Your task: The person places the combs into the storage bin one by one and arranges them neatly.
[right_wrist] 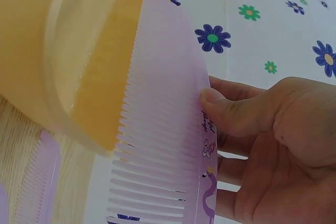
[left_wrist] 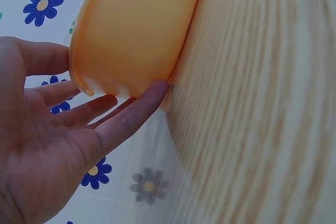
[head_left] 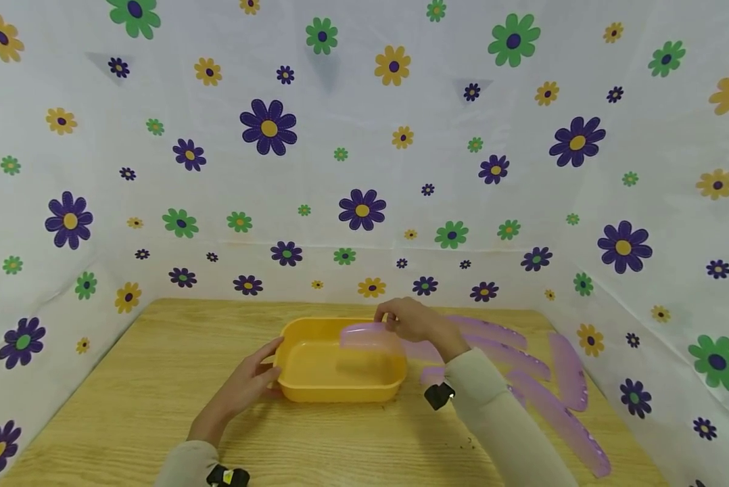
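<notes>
A yellow plastic tub (head_left: 340, 393) stands on the wooden table. My left hand (head_left: 245, 382) touches its left end, and in the left wrist view the fairly straight fingers (left_wrist: 131, 114) lie against the rim and outer wall. Over the tub's right part, my right hand (head_left: 416, 319) holds a translucent purple comb (head_left: 361, 336) by its spine. The right wrist view shows the thumb (right_wrist: 231, 111) on one face of the comb (right_wrist: 163, 77), with the other fingers behind it. The comb's teeth point toward the tub, and a printed pattern runs along its spine.
Several more purple combs (head_left: 562, 416) lie spread over the right side of the table (head_left: 316, 446), some partly hidden under my right forearm. A white flowered cloth (head_left: 364, 149) surrounds the table at the back and sides. Small dark specks (head_left: 466, 444) dot the tabletop.
</notes>
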`<state>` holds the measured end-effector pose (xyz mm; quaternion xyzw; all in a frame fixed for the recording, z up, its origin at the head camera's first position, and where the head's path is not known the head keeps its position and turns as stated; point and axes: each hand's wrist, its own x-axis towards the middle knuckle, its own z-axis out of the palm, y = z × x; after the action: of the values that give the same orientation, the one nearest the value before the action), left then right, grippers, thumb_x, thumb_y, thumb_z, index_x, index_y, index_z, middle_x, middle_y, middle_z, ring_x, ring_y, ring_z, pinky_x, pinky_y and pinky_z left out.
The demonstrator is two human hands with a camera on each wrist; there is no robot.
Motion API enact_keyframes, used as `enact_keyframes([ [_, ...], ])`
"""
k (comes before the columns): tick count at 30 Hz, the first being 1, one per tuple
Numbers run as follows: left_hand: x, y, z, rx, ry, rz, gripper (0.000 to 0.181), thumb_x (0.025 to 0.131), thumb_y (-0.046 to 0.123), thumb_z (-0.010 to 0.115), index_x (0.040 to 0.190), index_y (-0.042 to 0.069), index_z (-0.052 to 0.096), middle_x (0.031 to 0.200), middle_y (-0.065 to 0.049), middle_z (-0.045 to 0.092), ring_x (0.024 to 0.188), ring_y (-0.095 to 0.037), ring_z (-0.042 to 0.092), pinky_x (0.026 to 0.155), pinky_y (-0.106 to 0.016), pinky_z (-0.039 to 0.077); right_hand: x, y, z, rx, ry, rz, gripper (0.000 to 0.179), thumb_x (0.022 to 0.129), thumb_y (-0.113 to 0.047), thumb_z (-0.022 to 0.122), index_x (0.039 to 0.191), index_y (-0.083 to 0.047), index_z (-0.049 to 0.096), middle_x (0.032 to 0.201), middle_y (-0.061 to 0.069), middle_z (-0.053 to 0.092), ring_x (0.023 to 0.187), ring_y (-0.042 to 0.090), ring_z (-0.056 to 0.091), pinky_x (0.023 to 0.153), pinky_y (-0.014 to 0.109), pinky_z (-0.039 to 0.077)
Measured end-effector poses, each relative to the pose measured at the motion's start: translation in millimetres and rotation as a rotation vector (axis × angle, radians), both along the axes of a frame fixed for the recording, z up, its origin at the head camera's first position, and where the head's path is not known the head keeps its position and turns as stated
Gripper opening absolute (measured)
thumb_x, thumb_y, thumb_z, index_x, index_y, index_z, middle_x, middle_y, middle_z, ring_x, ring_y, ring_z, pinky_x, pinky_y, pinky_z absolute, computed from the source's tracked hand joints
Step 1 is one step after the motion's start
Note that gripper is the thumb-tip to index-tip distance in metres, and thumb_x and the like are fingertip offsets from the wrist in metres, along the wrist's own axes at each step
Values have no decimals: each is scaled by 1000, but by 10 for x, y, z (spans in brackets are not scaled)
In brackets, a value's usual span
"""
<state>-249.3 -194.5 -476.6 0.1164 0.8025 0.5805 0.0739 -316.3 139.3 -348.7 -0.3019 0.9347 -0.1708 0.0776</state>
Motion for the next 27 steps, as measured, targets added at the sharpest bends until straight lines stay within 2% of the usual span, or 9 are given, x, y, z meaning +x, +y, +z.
enact_keyframes([
  [12, 5, 3, -13, 16, -2, -1, 63, 106, 7, 49, 163, 6, 25, 164, -28, 29, 140, -52, 49, 91, -46, 64, -61, -175, -14, 51, 1, 56, 22, 100, 3, 57, 112, -7, 72, 101, 10, 69, 89, 21, 58, 93, 39, 58],
  [20, -16, -6, -22, 26, 14, -18, 59, 106, 7, 49, 161, 5, 28, 162, -30, 29, 139, -54, 49, 89, -47, 64, -83, -305, 28, 73, -42, 60, 23, 102, 2, 57, 116, -8, 71, 114, 11, 71, 100, 25, 60, 105, 44, 56],
  [27, -21, -12, -9, 10, 19, -11, 59, 106, 7, 50, 161, 5, 29, 163, -30, 29, 138, -53, 49, 88, -46, 65, -113, -453, -20, 74, -84, 34, 24, 103, 0, 55, 117, -11, 71, 114, 8, 70, 99, 24, 59, 104, 42, 56],
])
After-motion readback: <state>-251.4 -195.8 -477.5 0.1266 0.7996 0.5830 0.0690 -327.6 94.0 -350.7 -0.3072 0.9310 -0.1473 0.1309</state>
